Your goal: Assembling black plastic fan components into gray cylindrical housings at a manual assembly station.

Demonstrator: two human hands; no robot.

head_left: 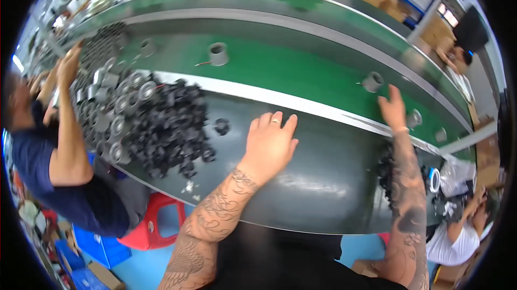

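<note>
Clearly, the right hand (393, 108) was the nearer one to the grey cylinder (372, 82) on the green belt (301, 72): the cylinder lay just beyond its thumb, to the left, its long axis looking tilted in the curved view. That hand's thumb and fingers stood apart, holding nothing visible. The left hand (271, 145), also spread and unladen, was over the dark surface (323, 182), well away.

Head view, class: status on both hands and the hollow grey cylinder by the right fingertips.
Left hand open, looks empty. Right hand open, apart from grey cylinder on green belt. Second grey cylinder near right wrist.
</note>
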